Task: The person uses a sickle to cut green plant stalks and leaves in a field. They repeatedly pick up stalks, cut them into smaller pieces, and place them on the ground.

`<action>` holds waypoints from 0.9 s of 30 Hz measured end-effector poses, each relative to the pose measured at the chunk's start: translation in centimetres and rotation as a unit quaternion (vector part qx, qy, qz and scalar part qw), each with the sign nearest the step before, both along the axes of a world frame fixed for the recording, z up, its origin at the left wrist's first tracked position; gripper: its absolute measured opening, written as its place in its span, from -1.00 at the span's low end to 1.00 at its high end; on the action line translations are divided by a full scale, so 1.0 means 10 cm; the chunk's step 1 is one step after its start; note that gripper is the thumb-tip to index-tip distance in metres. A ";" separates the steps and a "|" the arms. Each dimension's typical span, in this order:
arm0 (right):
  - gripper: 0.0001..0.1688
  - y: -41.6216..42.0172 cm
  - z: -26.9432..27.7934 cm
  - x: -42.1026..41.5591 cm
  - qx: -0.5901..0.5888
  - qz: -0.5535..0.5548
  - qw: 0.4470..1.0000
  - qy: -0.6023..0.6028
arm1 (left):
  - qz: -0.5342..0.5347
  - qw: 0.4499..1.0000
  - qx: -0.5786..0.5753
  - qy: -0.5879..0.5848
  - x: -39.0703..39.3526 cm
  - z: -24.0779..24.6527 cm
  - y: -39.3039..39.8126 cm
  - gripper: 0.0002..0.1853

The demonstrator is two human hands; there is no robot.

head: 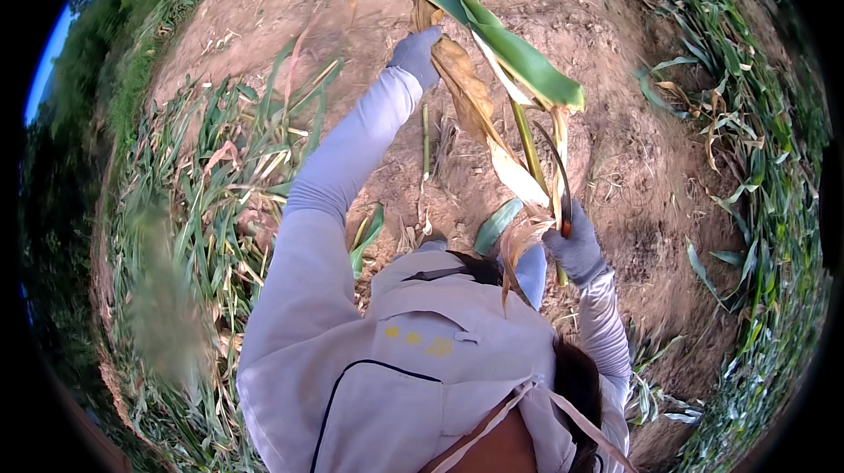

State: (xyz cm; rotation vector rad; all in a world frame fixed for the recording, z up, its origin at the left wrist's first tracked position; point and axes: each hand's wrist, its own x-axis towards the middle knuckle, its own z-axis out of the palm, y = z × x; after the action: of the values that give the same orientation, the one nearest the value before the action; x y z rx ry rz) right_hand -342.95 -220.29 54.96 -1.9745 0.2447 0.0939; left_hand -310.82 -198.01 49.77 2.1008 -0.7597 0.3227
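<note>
My left hand [417, 54], in a grey glove, is stretched forward and closed around a dry brown leaf [467, 87] of a cut plant that looks like maize. Nearer my body, my right hand [575, 245], gloved too, grips the plant's stalk [527, 140] low down, together with a sickle. The sickle's dark curved blade [564, 173] rises beside the stalk, with a bit of orange-red handle [566, 229] showing at my fingers. A broad green leaf [521, 57] arches over the top. Pale dry husk [521, 239] hangs beside my right hand, which hides most of the sickle handle.
Cut leafy stalks [198, 209] lie heaped on the left. A long row of cut green plants [765, 143] curves along the right. Between them is bare brown soil [633, 104] with a short green stalk piece [426, 140] and loose leaves [499, 226] near my feet.
</note>
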 end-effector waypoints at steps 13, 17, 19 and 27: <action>-0.45 -0.04 -0.25 -0.07 -0.017 0.058 0.997 0.050 | 0.013 0.929 -0.308 0.204 0.13 -0.26 -0.21 -0.71; -0.48 -0.04 -0.20 -0.09 0.088 0.088 0.992 0.040 | 0.078 0.979 -0.160 0.100 0.20 -0.27 -0.06 -0.67; -0.46 0.00 -0.05 -0.09 0.104 0.103 0.987 0.068 | 0.109 0.981 -0.139 0.075 0.30 -0.21 0.06 -0.69; -0.46 0.21 -0.35 -0.28 0.266 0.062 0.961 0.047 | 0.162 0.945 -0.268 0.095 0.20 -0.16 0.03 -0.71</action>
State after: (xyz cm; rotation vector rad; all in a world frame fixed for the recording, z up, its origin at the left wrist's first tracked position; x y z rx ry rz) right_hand -345.71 -218.19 51.45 -1.4479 0.1365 0.3042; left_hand -308.79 -197.70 48.17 1.6933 -0.1737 0.4410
